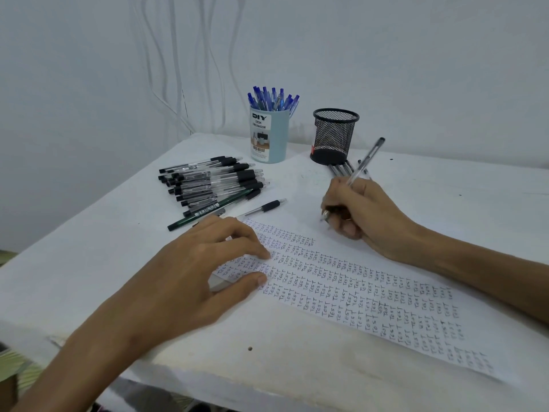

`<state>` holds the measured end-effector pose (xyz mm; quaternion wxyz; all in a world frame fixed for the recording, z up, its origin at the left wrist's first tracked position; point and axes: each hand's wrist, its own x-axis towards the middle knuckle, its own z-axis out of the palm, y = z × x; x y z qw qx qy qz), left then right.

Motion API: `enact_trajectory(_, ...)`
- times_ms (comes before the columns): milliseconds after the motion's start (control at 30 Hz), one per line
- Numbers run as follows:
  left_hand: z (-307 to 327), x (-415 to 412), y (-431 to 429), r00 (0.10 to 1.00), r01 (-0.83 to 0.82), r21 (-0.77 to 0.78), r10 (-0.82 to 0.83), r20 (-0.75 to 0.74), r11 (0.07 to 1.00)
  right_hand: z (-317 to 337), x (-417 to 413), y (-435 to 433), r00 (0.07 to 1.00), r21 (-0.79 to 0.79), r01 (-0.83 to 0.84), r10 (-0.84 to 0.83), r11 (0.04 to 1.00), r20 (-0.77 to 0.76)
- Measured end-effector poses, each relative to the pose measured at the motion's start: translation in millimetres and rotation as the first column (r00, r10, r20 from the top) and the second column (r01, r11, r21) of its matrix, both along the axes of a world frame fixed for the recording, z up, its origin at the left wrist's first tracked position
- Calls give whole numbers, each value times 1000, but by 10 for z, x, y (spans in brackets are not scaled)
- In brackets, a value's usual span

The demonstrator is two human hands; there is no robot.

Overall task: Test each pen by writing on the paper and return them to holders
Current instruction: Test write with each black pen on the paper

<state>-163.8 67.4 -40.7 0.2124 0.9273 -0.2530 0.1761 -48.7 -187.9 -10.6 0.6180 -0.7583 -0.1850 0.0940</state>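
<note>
A white sheet of paper (pixel 371 295) covered with rows of the word TEST lies on the table. My right hand (pixel 359 209) grips a clear black-capped pen (pixel 364 160), its tip down on the paper's upper blank area. My left hand (pixel 205 269) presses the paper's left edge with spread fingers. A pile of black pens (pixel 211 181) lies at the left, one loose black pen (pixel 264 207) beside it. A light blue holder (pixel 269 138) stands at the back, full of blue pens (pixel 273 99). To its right stands a black mesh holder (pixel 334 135).
A few more pens (pixel 341 169) lie on the table in front of the mesh holder, behind my right hand. A green pencil-like pen (pixel 208 214) sits at the pile's front. The white table (pixel 89 248) meets a white wall; its front edge is near me.
</note>
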Motion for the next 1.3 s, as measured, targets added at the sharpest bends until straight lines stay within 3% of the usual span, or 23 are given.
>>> enact_trajectory(100, 3, 0, 3, 1000, 4, 8, -4, 2, 1000, 34, 53, 5, 982, 120, 61, -37, 991, -186)
enact_trajectory(300, 6, -3, 5, 996, -48, 12, 47, 73, 999, 52, 132, -24, 994, 140, -47, 59, 989, -90)
enact_trajectory(433, 9, -5, 6, 993, -97, 21, 95, 70, 995, 127, 222, 9, 979, 175, 108, -74, 979, -191)
enact_trajectory(500, 1, -6, 9, 991, -121, 24, 120, 58, 992, 170, 281, 4, 972, 98, 149, -127, 984, -199)
enact_trajectory(600, -10, -9, 8, 991, -131, 10, 131, 37, 991, 242, 378, -44, 976, -163, 68, -99, 984, -192)
enact_trajectory(700, -15, -2, 4, 991, -131, 12, 131, 32, 991, 296, 473, -113, 998, -503, 51, -55, 863, 7)
enact_trajectory(800, -17, 0, 3, 991, -132, 12, 132, 28, 991, 372, 572, -136, 956, -708, 203, 21, 676, 293)
enact_trajectory(900, -20, -8, 4, 991, -133, -6, 133, 31, 991, 389, 711, -118, 907, -770, 321, 56, 552, 418)
enact_trajectory(1133, -8, -15, -9, 989, -136, -18, 137, 48, 991, 254, 839, -47, 845, -814, 461, 105, 354, 524)
enact_trajectory(1200, -11, -16, -9, 989, -136, -20, 137, 50, 991, 229, 808, -9, 789, -775, 526, 139, 350, 598)
enact_trajectory(1300, -21, -14, -10, 989, -140, -35, 141, 45, 990, 180, 733, 80, 662, -674, 464, 281, 574, 695)
